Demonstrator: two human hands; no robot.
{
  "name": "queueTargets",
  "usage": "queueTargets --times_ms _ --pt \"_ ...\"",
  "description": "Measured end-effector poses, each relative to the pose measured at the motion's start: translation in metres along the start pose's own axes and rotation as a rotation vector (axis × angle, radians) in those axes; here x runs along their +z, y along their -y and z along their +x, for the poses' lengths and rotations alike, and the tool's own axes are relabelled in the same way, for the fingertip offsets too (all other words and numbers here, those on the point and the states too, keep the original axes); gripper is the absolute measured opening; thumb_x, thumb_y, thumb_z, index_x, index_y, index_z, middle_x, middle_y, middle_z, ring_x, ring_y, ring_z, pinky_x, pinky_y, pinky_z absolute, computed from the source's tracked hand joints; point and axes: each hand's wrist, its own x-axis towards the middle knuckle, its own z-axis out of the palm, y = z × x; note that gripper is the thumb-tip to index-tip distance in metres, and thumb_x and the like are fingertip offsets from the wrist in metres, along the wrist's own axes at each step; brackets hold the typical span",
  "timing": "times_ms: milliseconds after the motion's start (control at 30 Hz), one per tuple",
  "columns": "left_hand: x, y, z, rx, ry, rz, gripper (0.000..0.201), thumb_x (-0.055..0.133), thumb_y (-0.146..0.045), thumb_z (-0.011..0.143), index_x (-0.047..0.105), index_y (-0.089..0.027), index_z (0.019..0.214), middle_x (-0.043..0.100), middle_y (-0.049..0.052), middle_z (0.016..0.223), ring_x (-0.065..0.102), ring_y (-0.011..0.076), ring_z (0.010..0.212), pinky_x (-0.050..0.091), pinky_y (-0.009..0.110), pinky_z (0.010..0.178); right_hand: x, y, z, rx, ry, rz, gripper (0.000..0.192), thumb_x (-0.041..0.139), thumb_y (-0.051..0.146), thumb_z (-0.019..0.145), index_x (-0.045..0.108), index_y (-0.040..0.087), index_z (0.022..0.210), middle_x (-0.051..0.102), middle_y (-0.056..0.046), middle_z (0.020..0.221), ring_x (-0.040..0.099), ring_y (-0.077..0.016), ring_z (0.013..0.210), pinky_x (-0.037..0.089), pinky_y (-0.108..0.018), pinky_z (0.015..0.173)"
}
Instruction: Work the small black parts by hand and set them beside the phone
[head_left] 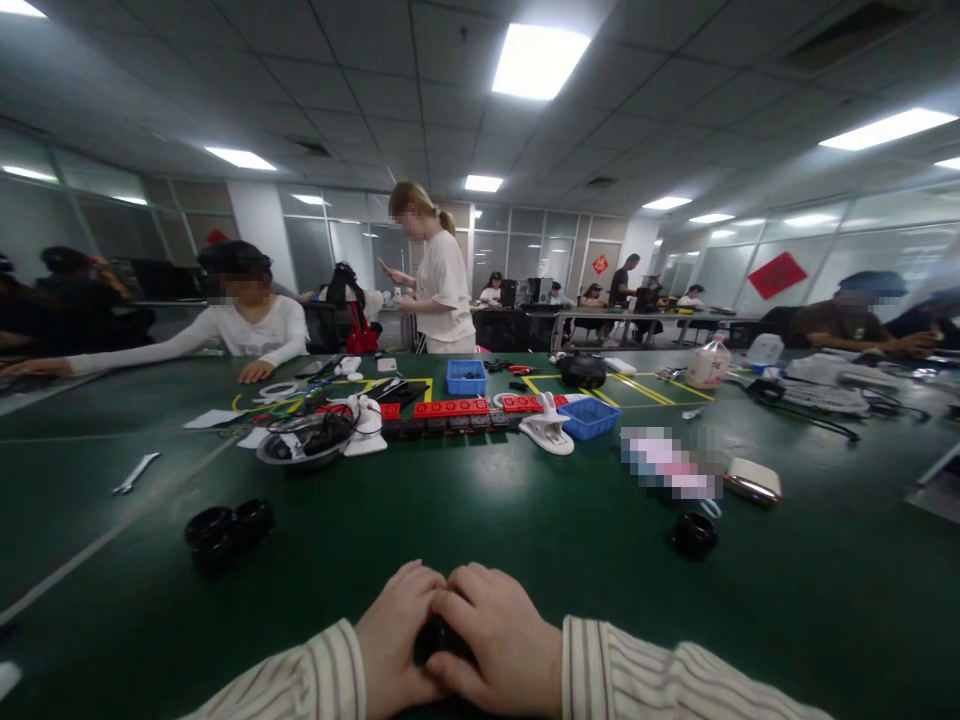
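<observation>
My left hand point(396, 640) and my right hand point(501, 640) are cupped together at the near edge of the green table point(480, 560). Between them they clasp a small black round part point(439, 640), mostly hidden by the fingers. Striped sleeves cover both wrists. Two black ring-shaped parts point(227, 532) lie to the left of my hands, and one black round part point(693, 534) lies to the right.
Mid-table stand red power strips point(450, 408), two blue bins point(589, 417), a white clamp point(547, 430), a bowl of cables point(304, 440) and a wrench point(135, 473). A seated person point(247, 320) reaches across at left; another person point(439, 275) stands behind.
</observation>
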Motion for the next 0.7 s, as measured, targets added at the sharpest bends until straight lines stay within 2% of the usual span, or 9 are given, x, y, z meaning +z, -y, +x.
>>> queueTargets --times_ms 233,500,600,700 --pt "-0.002 -0.007 0.0 -0.052 -0.002 -0.003 0.038 0.069 -0.029 0.056 0.057 -0.018 0.091 0.056 0.004 0.091 0.053 0.0231 0.09 0.023 0.05 0.104 0.005 -0.001 -0.001 0.017 0.008 0.022 0.034 0.058 0.04 0.076 0.049 0.019 0.102 0.049 -0.003 0.097 0.046 -0.0164 0.084 0.038 -0.027 0.071" --pt "0.015 0.009 0.003 -0.055 -0.069 -0.013 0.037 0.069 -0.029 0.052 0.055 -0.015 0.083 0.056 0.005 0.085 0.054 0.0235 0.086 0.026 0.049 0.102 0.015 -0.006 0.001 0.006 -0.014 0.008 0.037 0.059 0.042 0.073 0.05 0.018 0.1 0.051 -0.004 0.094 0.046 -0.016 0.08 0.038 -0.026 0.068" --pt "0.018 0.013 0.004 -0.024 -0.072 -0.023 0.035 0.068 -0.032 0.054 0.056 -0.015 0.082 0.055 0.004 0.084 0.053 0.0225 0.085 0.026 0.048 0.102 0.019 -0.012 0.001 -0.085 -0.094 0.017 0.034 0.056 0.041 0.073 0.051 0.017 0.097 0.052 -0.004 0.093 0.045 -0.0161 0.08 0.037 -0.028 0.069" --pt "0.016 0.015 0.006 0.015 -0.051 -0.072 0.034 0.07 -0.037 0.054 0.058 -0.018 0.079 0.054 0.001 0.083 0.052 0.0204 0.083 0.033 0.042 0.097 0.023 -0.018 0.002 -0.265 -0.142 0.078 0.022 0.05 0.035 0.078 0.051 0.018 0.093 0.055 -0.003 0.092 0.045 -0.016 0.086 0.035 -0.031 0.076"
